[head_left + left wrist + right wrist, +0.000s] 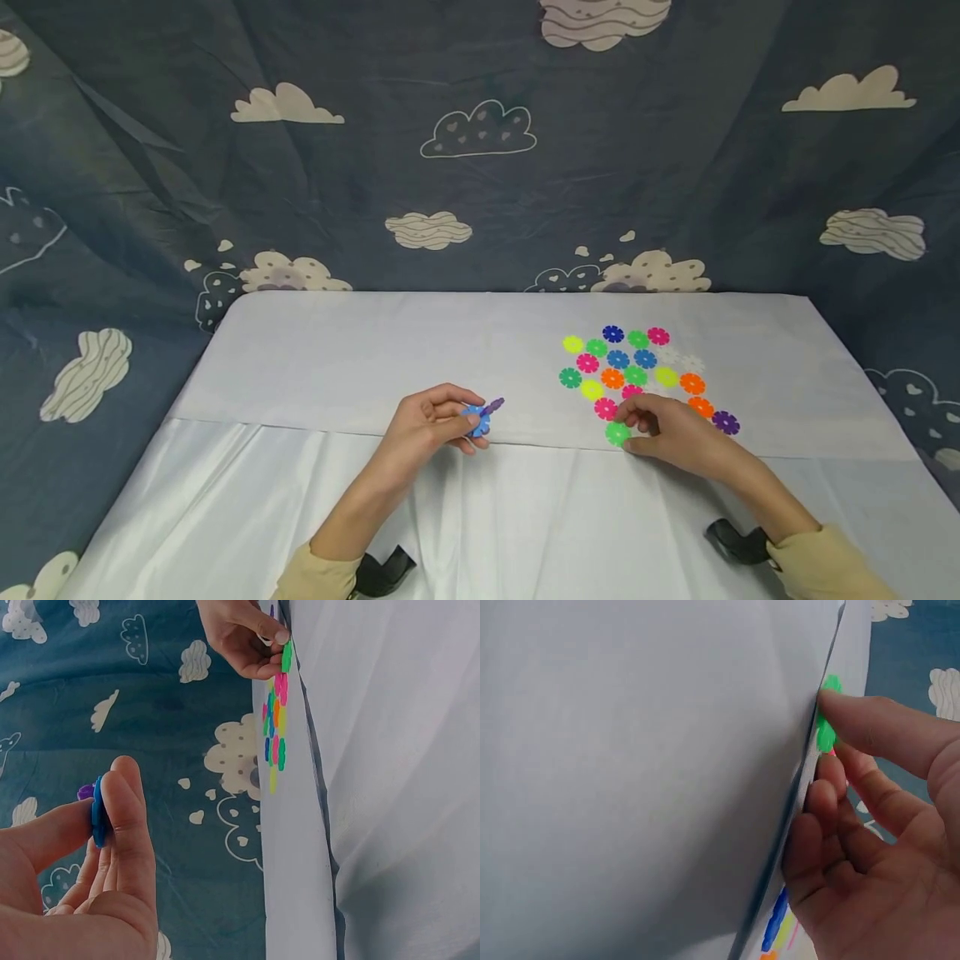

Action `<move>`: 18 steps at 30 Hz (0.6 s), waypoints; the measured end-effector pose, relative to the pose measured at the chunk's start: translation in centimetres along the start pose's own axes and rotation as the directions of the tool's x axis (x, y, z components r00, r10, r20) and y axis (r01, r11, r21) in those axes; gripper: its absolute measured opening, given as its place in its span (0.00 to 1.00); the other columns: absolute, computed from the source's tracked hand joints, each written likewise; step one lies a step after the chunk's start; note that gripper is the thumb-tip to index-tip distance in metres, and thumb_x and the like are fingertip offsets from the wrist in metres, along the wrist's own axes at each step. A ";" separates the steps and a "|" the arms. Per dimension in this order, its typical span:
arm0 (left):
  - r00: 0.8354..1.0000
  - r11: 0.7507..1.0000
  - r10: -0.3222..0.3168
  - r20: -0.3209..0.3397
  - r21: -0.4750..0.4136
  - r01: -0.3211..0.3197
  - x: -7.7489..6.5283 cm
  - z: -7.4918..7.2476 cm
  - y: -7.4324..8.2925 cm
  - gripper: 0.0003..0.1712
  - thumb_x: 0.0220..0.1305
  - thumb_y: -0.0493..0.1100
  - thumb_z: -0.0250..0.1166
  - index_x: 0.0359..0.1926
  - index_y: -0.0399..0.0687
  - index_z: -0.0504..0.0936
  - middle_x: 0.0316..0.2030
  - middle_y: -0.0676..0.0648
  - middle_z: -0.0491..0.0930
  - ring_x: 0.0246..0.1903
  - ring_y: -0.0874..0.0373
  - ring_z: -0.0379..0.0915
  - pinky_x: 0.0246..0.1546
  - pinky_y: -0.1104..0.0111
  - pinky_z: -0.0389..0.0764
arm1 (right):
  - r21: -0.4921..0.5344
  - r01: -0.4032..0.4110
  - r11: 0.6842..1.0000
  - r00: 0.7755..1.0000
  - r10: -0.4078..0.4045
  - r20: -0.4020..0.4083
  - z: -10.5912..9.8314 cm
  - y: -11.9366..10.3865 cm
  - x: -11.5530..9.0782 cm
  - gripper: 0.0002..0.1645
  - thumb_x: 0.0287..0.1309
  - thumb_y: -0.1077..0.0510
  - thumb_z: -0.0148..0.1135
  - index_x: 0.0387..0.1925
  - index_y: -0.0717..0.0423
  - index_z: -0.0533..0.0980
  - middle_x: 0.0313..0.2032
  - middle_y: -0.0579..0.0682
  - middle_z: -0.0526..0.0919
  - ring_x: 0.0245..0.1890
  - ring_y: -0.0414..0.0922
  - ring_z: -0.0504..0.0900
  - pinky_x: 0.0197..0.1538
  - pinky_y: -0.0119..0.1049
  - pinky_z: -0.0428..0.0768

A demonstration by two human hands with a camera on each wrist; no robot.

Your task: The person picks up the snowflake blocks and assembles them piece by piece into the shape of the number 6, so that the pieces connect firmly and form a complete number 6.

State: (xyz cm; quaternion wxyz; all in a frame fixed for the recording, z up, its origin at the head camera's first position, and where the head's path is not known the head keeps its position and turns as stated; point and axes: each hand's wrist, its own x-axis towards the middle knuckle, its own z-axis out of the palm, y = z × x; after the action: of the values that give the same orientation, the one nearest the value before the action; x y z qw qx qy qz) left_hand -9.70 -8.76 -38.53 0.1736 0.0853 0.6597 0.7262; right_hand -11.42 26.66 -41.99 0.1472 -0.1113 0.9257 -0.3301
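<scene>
My left hand (435, 421) pinches a blue flower-shaped disc (477, 423) between thumb and fingers, above the white table. A purple disc (493, 407) is joined to it and stands out at an angle; in the left wrist view it shows behind the blue disc (97, 814). On the right, my right hand (678, 429) holds a bright green flower-shaped disc (617, 434) by its edges between thumb and forefinger. This green disc (827, 731) is at the near side of the group, and whether it still touches the cloth I cannot tell.
Several loose discs lie spread beyond and beside my right hand, among them a dark blue disc (612, 334), an orange disc (692, 383) and a purple disc (726, 422). Pale discs (686, 360) blend into the white cloth (337, 358). A cloud-patterned curtain (480, 192) hangs behind.
</scene>
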 end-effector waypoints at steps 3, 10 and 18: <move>1.000 1.000 0.001 0.004 0.002 -0.001 0.0 0.0 0.0 0.15 0.65 0.33 0.64 0.51 0.31 0.78 0.30 0.40 0.84 0.31 0.45 0.83 0.35 0.65 0.83 | -0.009 0.007 1.000 1.000 -0.007 -0.007 0.1 -0.3 0.0 0.19 0.49 0.63 0.75 0.44 0.55 0.78 0.32 0.47 0.75 0.36 0.46 0.72 0.35 0.30 0.75; 1.000 1.000 0.001 0.012 0.009 -0.001 0.0 0.2 -0.1 0.14 0.65 0.34 0.64 0.50 0.33 0.79 0.31 0.38 0.84 0.31 0.42 0.83 0.34 0.66 0.83 | -0.049 -0.024 0.999 0.997 0.021 -0.070 0.8 -0.9 -0.4 0.17 0.51 0.64 0.72 0.43 0.52 0.76 0.29 0.46 0.73 0.33 0.45 0.71 0.31 0.31 0.74; 1.000 1.000 0.007 0.011 0.011 -0.007 -0.1 0.4 -0.3 0.13 0.65 0.32 0.62 0.50 0.34 0.79 0.30 0.41 0.84 0.31 0.44 0.84 0.34 0.65 0.83 | 0.005 -0.070 0.998 0.984 0.070 -0.161 1.5 -2.6 -1.3 0.10 0.59 0.64 0.66 0.42 0.53 0.78 0.32 0.47 0.77 0.32 0.45 0.74 0.30 0.31 0.78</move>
State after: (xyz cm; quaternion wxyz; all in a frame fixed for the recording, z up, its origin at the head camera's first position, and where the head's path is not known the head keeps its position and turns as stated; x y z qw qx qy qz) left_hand -9.44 -8.38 -38.75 0.1742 0.0923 0.6624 0.7227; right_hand -9.36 24.23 -41.16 0.0833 -0.0518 0.9381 -0.3322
